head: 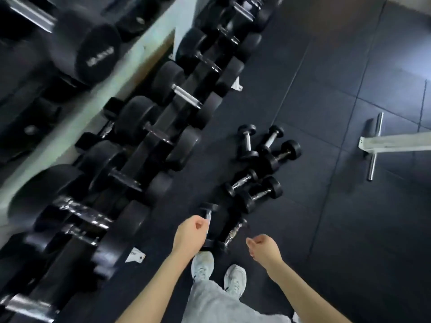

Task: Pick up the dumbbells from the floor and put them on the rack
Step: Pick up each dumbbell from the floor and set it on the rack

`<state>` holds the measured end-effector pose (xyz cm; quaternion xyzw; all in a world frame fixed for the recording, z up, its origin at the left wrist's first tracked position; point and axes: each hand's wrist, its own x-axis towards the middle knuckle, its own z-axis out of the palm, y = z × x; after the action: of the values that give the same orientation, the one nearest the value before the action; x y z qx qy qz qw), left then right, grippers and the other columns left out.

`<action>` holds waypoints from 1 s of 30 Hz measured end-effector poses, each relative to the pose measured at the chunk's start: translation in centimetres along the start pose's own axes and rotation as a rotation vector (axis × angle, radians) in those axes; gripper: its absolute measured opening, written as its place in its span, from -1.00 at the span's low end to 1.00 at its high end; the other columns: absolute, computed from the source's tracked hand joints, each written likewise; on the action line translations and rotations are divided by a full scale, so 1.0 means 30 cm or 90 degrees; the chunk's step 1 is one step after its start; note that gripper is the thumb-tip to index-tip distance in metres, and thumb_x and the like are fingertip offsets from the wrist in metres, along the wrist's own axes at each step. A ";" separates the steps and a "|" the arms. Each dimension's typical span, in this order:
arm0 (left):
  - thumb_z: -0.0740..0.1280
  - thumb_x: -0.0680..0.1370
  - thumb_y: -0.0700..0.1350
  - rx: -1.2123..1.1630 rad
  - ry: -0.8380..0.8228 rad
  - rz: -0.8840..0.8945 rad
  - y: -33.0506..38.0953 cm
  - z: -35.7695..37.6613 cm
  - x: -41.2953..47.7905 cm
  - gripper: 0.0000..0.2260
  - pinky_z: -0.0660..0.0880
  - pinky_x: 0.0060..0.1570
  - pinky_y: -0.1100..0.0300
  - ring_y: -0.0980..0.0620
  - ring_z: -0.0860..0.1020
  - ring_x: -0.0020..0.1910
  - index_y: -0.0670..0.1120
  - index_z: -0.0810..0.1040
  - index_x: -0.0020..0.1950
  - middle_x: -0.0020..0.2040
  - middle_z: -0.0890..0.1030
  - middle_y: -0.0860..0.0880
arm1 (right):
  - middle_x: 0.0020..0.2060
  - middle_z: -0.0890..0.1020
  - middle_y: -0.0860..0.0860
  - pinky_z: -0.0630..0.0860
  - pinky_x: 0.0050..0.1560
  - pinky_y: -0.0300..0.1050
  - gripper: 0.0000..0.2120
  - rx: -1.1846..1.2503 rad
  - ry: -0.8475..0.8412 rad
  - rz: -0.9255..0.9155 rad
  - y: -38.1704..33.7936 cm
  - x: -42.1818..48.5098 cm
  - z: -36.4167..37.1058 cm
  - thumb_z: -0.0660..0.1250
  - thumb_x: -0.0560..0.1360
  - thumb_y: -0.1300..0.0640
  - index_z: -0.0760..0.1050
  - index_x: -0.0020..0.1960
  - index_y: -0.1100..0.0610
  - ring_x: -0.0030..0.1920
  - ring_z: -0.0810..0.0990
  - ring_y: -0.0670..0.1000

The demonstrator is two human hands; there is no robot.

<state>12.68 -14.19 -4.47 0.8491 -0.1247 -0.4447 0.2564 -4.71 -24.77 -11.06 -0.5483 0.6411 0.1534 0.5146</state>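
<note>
Several small black dumbbells with chrome handles lie scattered on the dark rubber floor (326, 206). One pair (247, 142) is farthest out, another dumbbell (258, 194) lies mid-way, and two lie by my feet. My left hand (190, 235) hangs with loosely curled fingers just beside the handle of the nearest small dumbbell (208, 216), without wrapping it. My right hand (263, 249) hangs loosely curled and holds nothing, to the right of another dumbbell (233, 231). The dumbbell rack (140, 155) runs diagonally along the left, filled with large black dumbbells (163, 82).
A white bench foot with a chrome crossbar (396, 142) stands at the right. My two light shoes (203, 264) stand just below the nearest dumbbells. White rack brackets (135, 255) sit on the floor at the rack's edge. The view of the rack is motion-blurred.
</note>
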 end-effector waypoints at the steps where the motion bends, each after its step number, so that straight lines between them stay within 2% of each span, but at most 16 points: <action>1: 0.23 0.58 -0.05 0.009 -0.024 -0.007 -0.006 0.071 0.062 -0.80 0.44 -0.07 0.17 0.04 0.54 -0.13 -0.07 0.56 -0.16 -0.15 0.62 -0.02 | -0.33 0.55 0.01 0.49 -0.19 -0.08 -0.79 0.021 0.004 0.022 0.044 0.072 0.004 0.31 0.47 0.00 0.49 -0.19 0.15 -0.29 0.50 0.00; 5: 0.17 0.61 -0.02 0.048 -0.103 -0.043 -0.089 0.367 0.346 -0.71 0.48 0.03 0.10 -0.06 0.57 -0.05 -0.19 0.58 -0.01 -0.10 0.64 -0.13 | -0.40 0.53 -0.01 0.48 -0.20 -0.07 -0.77 0.114 -0.002 0.095 0.213 0.389 0.074 0.33 0.46 -0.01 0.49 -0.18 0.17 -0.34 0.49 0.00; 10: 0.13 0.62 0.00 0.088 -0.171 -0.071 -0.279 0.735 0.716 -0.73 0.45 0.08 0.10 -0.10 0.56 0.05 -0.13 0.54 0.02 0.04 0.64 -0.13 | -0.38 0.49 0.03 0.45 -0.23 -0.10 -0.79 0.217 -0.016 0.169 0.414 0.797 0.245 0.31 0.52 0.04 0.49 -0.14 0.19 -0.34 0.45 0.01; 12: 0.12 0.62 -0.02 0.100 -0.182 -0.080 -0.363 0.866 0.857 -0.73 0.40 0.04 0.15 -0.10 0.53 0.12 -0.10 0.55 0.13 0.13 0.62 -0.10 | -0.38 0.49 0.01 0.41 -0.30 -0.16 -0.74 0.224 -0.024 0.184 0.502 0.966 0.330 0.33 0.51 0.00 0.52 -0.01 0.21 -0.39 0.43 -0.03; 14: 0.11 0.62 -0.02 0.115 -0.189 -0.094 -0.459 0.985 0.991 -0.70 0.39 0.10 0.14 -0.12 0.52 0.19 -0.09 0.54 0.21 0.18 0.60 -0.08 | -0.38 0.48 -0.02 0.35 -0.40 -0.30 -0.68 0.197 -0.042 0.186 0.587 1.120 0.413 0.34 0.49 -0.05 0.51 0.02 0.22 -0.44 0.40 -0.08; 16: 0.10 0.62 0.00 0.104 -0.203 -0.123 -0.562 1.091 1.112 -0.68 0.41 0.20 0.10 -0.14 0.51 0.20 -0.10 0.53 0.22 0.19 0.60 -0.10 | -0.27 0.51 -0.01 0.37 -0.42 -0.36 -0.67 0.178 -0.070 0.185 0.659 1.247 0.492 0.34 0.48 -0.10 0.48 0.03 0.16 -0.40 0.44 -0.10; 17: 0.09 0.62 0.01 0.085 -0.212 -0.146 -0.611 1.138 1.165 -0.66 0.41 0.26 0.05 -0.14 0.50 0.22 -0.12 0.52 0.22 0.21 0.59 -0.12 | -0.20 0.53 0.01 0.41 -0.32 -0.34 -0.63 0.176 -0.087 0.188 0.692 1.296 0.528 0.34 0.47 -0.11 0.50 0.09 0.17 -0.31 0.48 -0.08; 18: 0.08 0.63 0.04 0.057 -0.226 -0.172 -0.654 1.181 1.209 -0.64 0.39 0.32 0.00 -0.13 0.49 0.24 -0.14 0.50 0.24 0.23 0.57 -0.13 | -0.16 0.53 0.02 0.43 -0.22 -0.29 -0.62 0.178 -0.102 0.191 0.724 1.339 0.565 0.35 0.47 -0.10 0.52 0.09 0.19 -0.24 0.50 -0.06; 19: 0.07 0.63 0.06 0.023 -0.241 -0.203 -0.690 1.218 1.244 -0.61 0.36 0.36 -0.03 -0.13 0.48 0.27 -0.15 0.47 0.28 0.27 0.55 -0.15 | -0.20 0.52 0.01 0.41 -0.20 -0.26 -0.67 0.184 -0.115 0.188 0.750 1.372 0.596 0.35 0.47 -0.08 0.53 0.01 0.19 -0.25 0.48 -0.05; 21: 0.06 0.63 0.11 -0.082 -0.273 -0.278 -0.750 1.281 1.298 -0.53 0.32 0.40 -0.03 -0.13 0.45 0.32 -0.19 0.41 0.36 0.32 0.50 -0.16 | -0.31 0.54 -0.02 0.41 -0.28 -0.27 -0.75 0.234 -0.148 0.182 0.781 1.413 0.649 0.36 0.48 -0.04 0.52 -0.10 0.17 -0.34 0.47 -0.09; 22: 0.05 0.63 0.14 -0.140 -0.294 -0.315 -0.767 1.307 1.317 -0.49 0.33 0.39 0.01 -0.13 0.44 0.34 -0.21 0.39 0.38 0.32 0.50 -0.16 | -0.26 0.61 0.02 0.47 -0.25 -0.25 -0.73 0.287 -0.161 0.183 0.792 1.430 0.675 0.37 0.48 -0.02 0.54 -0.05 0.20 -0.30 0.54 -0.07; 24: 0.01 0.62 0.19 -0.210 -0.336 -0.355 -0.779 1.342 1.341 -0.42 0.34 0.34 0.07 -0.12 0.43 0.36 -0.22 0.36 0.41 0.34 0.49 -0.18 | -0.05 0.69 0.12 0.58 -0.03 -0.10 -0.66 0.377 -0.177 0.192 0.803 1.452 0.711 0.39 0.47 0.00 0.56 0.09 0.25 -0.09 0.66 0.06; 25: -0.03 0.61 0.22 -0.208 -0.358 -0.356 -0.776 1.351 1.350 -0.39 0.31 0.34 0.07 -0.11 0.41 0.38 -0.22 0.35 0.43 0.37 0.47 -0.17 | -0.04 0.69 0.14 0.59 -0.02 -0.08 -0.65 0.412 -0.181 0.189 0.806 1.458 0.724 0.39 0.47 0.02 0.56 0.12 0.26 -0.06 0.66 0.08; 28: -0.11 0.61 0.24 -0.184 -0.381 -0.340 -0.766 1.364 1.363 -0.35 0.27 0.40 0.07 -0.09 0.41 0.39 -0.18 0.40 0.42 0.37 0.48 -0.17 | -0.12 0.66 0.10 0.50 -0.24 -0.22 -0.69 0.433 -0.182 0.186 0.801 1.453 0.733 0.35 0.51 0.07 0.55 0.14 0.27 -0.19 0.60 -0.01; 30: -0.11 0.60 0.25 -0.197 -0.371 -0.343 -0.759 1.356 1.337 -0.36 0.31 0.40 0.06 -0.07 0.48 0.31 -0.15 0.45 0.37 0.28 0.55 -0.15 | -0.07 0.68 0.12 0.54 -0.21 -0.19 -0.69 0.421 -0.179 0.180 0.796 1.430 0.720 0.34 0.51 0.05 0.55 0.14 0.24 -0.16 0.62 0.02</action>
<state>1.99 -25.97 -63.88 0.6417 0.1028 -0.7306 0.2095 -9.05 -23.34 -64.50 -0.2329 0.6482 0.0814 0.7204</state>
